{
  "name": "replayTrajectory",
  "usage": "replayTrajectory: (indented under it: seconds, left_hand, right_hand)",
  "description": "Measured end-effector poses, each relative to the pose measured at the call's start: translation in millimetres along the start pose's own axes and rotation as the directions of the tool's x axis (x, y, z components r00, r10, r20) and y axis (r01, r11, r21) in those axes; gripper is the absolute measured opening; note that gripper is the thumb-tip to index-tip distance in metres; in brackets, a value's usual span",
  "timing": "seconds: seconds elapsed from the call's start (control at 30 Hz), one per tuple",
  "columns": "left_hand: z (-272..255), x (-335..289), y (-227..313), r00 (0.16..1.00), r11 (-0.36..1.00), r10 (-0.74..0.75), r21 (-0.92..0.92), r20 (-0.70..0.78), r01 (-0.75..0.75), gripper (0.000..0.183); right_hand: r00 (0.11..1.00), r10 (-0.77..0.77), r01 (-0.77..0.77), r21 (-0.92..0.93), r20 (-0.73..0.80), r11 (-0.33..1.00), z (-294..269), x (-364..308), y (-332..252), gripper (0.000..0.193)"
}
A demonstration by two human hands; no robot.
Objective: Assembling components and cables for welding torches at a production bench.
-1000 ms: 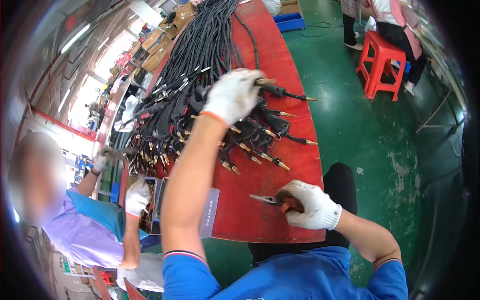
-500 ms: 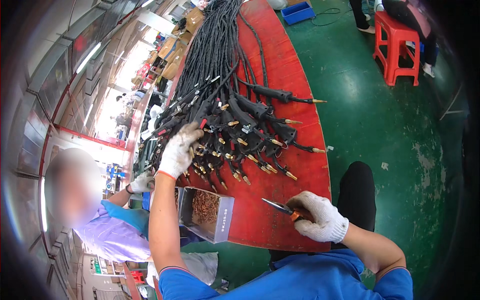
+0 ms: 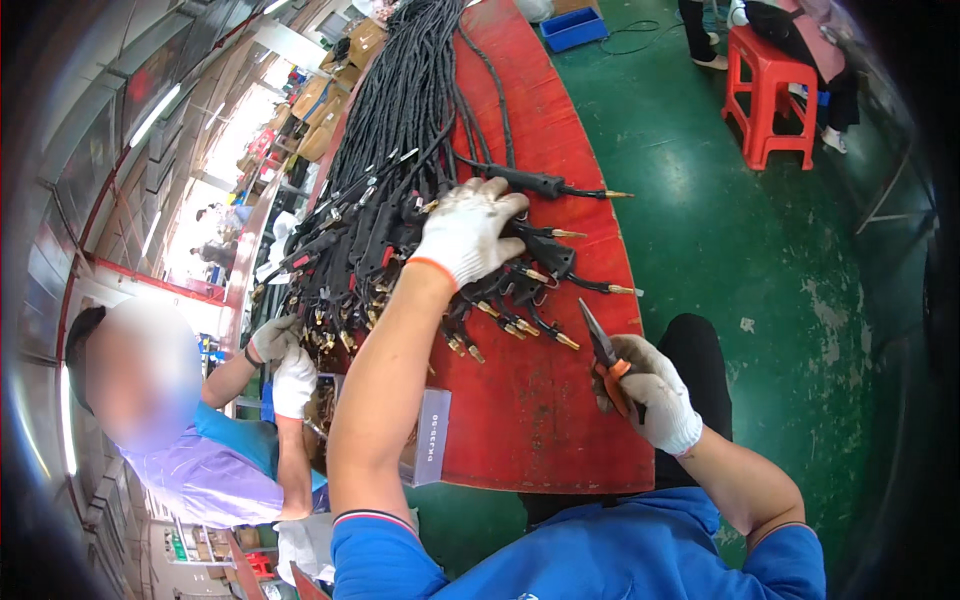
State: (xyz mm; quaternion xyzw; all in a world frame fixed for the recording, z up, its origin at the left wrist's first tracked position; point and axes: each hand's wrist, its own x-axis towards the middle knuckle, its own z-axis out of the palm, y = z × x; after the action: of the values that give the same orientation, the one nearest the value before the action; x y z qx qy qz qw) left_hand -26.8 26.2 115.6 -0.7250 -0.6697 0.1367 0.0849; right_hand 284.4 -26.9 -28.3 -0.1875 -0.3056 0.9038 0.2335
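A large bundle of black welding torches (image 3: 365, 235) with brass tips lies on the red tabletop, their long cables (image 3: 400, 100) running away to the far end. My left hand (image 3: 468, 230), in a white glove with an orange cuff, rests over the torch handles with its fingers spread. What lies directly under its palm is hidden. My gloved right hand (image 3: 660, 400) is closed around orange-handled needle-nose pliers (image 3: 612, 360), held above the right edge of the table with the jaws pointing up and away. Behind my left forearm stands a grey cardboard box (image 3: 430, 437), mostly covered.
At the left, a co-worker in a purple shirt (image 3: 205, 480) has both gloved hands (image 3: 290, 375) close together beside the torches. A red stool (image 3: 770, 95) and a blue bin (image 3: 573, 28) stand on the green floor (image 3: 690, 220). The red table (image 3: 540, 420) has a curved right edge.
My left hand has moved right across the torches. The pliers in my right hand have swung more upright. The co-worker's two hands have come together, and my view has shifted slightly.
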Motion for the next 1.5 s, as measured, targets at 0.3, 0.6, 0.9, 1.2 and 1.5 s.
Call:
replayTrajectory:
  seconds: [0.3, 0.6, 0.9, 1.2, 1.5]
  left_hand:
    - [46, 36, -9, 0.987, 0.989, 0.033, -0.15, 0.16, -0.009, 0.052]
    - [68, 32, -1, 0.937, 0.946, -0.188, -0.31, -0.293, 0.093, 0.04]
    - [62, 34, 14, 0.939, 0.921, -0.336, -0.237, -0.078, 0.31, 0.046]
    - [50, 30, 18, 0.941, 0.909, -0.338, -0.26, 0.002, 0.327, 0.049]
    - [47, 27, 15, 0.944, 0.902, -0.33, -0.284, 0.03, 0.324, 0.054]
  right_hand:
    - [0.996, -0.041, 0.022, -0.221, -0.081, 0.975, 14, -6, -14, 0.039]
    - [0.875, -0.434, -0.17, -0.976, -0.214, 0.138, 33, 70, -119, 0.042]
    - [0.9, -0.276, -0.318, -0.941, -0.337, 0.113, 42, 131, -126, 0.046]
    - [0.881, -0.252, -0.387, -0.917, -0.399, 0.098, 61, 140, -123, 0.035]
    - [0.871, -0.295, -0.387, -0.918, -0.394, 0.085, 60, 155, -117, 0.034]
